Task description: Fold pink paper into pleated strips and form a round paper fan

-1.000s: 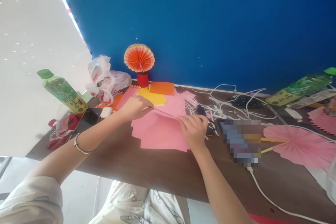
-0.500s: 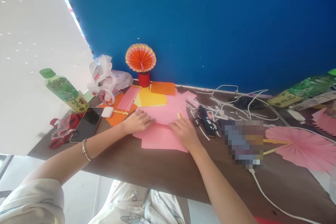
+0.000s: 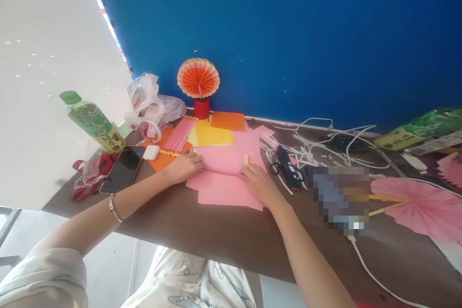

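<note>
Pink paper pile (image 3: 231, 196): closest to me, flat on the desk, edges all over the place, basically my work mat.
Right hand (image 3: 260, 184): fingers pinched on the near right corner of the sheet, can't see how hard I'm squeezing.
Left hand (image 3: 185, 167): same deal at the near left corner, fingers curled onto the edge, thumb mostly hidden.
Pink sheet (image 3: 223, 160): stretched between my two hands, just over the pile, near edge looks a bit bowed.
Yellow ends (image 3: 246, 159): a band by each hand, so those sides might be a touch stiffer, just my guess.
Feel: weighs next to nothing I'd say, bendy, probably creases if you look at it wrong and could slide on the paper below.
Where to grab: near corners, light pinch, both sides even; tugging could tear it imo.
Pleated pink strip (image 3: 181, 134): past my left hand, seems to take folds fine.
Paper fan (image 3: 198, 79): way at the back by the blue wall (image 3: 288, 29), pleats look crisp but crushable.
</note>
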Action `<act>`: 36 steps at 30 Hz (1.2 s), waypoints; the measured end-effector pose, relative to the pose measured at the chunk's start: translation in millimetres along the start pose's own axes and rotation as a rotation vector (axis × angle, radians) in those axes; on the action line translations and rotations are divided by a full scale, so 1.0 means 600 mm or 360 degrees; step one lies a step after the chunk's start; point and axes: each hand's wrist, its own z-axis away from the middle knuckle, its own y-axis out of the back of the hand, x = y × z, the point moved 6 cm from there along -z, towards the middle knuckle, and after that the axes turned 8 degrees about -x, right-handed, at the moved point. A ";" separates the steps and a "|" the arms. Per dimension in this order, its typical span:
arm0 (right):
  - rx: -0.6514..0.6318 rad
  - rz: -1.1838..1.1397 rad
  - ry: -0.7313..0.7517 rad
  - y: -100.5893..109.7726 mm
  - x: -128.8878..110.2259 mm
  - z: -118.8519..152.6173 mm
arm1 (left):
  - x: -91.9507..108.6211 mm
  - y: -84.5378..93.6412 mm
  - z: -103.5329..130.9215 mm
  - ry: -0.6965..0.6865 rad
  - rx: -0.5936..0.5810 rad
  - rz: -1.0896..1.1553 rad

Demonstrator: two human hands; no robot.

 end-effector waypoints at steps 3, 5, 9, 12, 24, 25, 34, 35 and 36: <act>-0.0001 -0.0228 -0.0085 0.006 0.013 0.002 | -0.018 0.005 0.009 0.0096 0.0010 0.0315; -0.0010 -0.0335 -0.0159 0.009 0.023 0.004 | -0.029 0.004 0.014 0.0141 -0.0010 0.0480; -0.0064 -0.0476 -0.0255 0.011 0.038 0.006 | -0.046 0.001 0.013 0.0180 -0.0069 0.0731; -0.0119 -0.0563 -0.0306 0.009 0.043 0.005 | -0.058 -0.003 0.008 0.0225 -0.0109 0.0936; -0.0277 -0.0785 -0.0528 0.000 0.067 -0.012 | -0.105 -0.020 -0.006 0.0575 -0.0238 0.1393; -0.0310 -0.0781 -0.0559 -0.001 0.072 -0.016 | -0.108 -0.021 -0.008 0.0609 -0.0257 0.1418; -0.0608 -0.0709 -0.0675 0.003 0.079 -0.049 | -0.123 -0.028 -0.019 0.0894 -0.0549 0.1437; -0.0623 -0.0713 -0.0670 0.003 0.080 -0.051 | -0.123 -0.026 -0.019 0.0923 -0.0562 0.1437; -0.0628 -0.0719 -0.0667 0.003 0.080 -0.053 | -0.122 -0.024 -0.018 0.0945 -0.0570 0.1436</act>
